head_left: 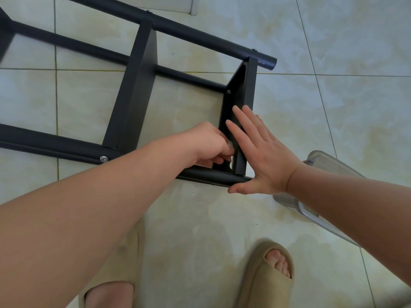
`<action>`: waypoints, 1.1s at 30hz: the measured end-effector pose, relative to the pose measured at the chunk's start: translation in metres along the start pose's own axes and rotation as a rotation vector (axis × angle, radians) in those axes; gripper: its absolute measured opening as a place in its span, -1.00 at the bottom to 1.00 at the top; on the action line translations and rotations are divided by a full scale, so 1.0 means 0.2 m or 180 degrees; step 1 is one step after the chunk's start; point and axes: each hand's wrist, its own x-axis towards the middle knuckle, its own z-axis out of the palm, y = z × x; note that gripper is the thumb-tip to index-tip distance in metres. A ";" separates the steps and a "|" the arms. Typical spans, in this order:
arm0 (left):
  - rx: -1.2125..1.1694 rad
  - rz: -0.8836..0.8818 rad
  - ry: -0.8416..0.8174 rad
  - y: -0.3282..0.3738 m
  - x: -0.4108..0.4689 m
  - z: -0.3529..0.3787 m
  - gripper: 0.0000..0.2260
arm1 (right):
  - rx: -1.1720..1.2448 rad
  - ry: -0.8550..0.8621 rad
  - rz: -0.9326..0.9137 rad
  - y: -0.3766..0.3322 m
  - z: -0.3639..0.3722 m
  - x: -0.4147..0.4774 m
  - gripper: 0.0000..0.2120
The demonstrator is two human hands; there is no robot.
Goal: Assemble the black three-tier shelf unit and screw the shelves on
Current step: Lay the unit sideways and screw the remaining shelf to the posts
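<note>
The black shelf unit lies on its side on the tiled floor, its round poles (213, 44) running from upper left to lower right. A middle shelf (133, 94) and an end shelf (243, 90) stand on edge between the poles. My right hand (262, 152) lies flat with straight fingers against the outer face of the end shelf, its thumb under the near pole (209, 175). My left hand (209, 143) reaches inside the end shelf near its bottom corner, fingers curled and pinching a small pale object, mostly hidden. A silver screw head (103, 159) shows on the near pole.
A clear plastic container (315, 161) lies on the floor to the right, partly under my right forearm. My two feet in beige slippers (266, 272) stand at the bottom of the view. A white edge (193, 7) sits at the top.
</note>
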 end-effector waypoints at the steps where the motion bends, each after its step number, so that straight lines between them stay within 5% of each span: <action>1: 0.0002 0.0022 0.0046 0.00 0.00 0.00 -0.92 | -0.0007 -0.0002 0.0000 0.00 0.00 0.00 0.20; 33: -0.0348 -0.0101 -0.0018 0.01 -0.04 -0.02 -0.93 | 0.0002 0.0015 -0.0005 0.01 0.01 0.00 0.19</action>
